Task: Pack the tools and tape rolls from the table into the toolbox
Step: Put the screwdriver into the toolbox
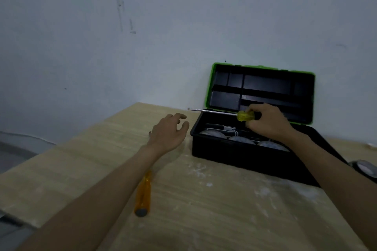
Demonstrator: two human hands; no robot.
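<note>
Orange screwdriver (143,193): it lay on the table (204,222), partly under your left forearm, not yet packed.
Left hand (169,130): fingers were loosely spread and held nothing. It sat just beside the box's left end; I could not tell whether it touched the wood.
Yellow screwdriver (245,115): its shaft ran level and pointed left over the open box, with the tip past the left wall.
Right hand (267,122): your fingers were curled round the yellow handle.
Step in hand: it looked like setting this tool inside. You needed to draw the tip within the walls, line the shaft up with the box's length, and lower it flat before letting go.
Toolbox (240,155): it stood open, with pale rolls (241,140), seemingly tape, along the front.
Lid (210,87): it was raised against the wall (142,26).
Loose roll (365,168): it was on the table by the box's right end.
Surface: pale wood grain, smeared with white dust.
Room: dim, the wall scuffed.
</note>
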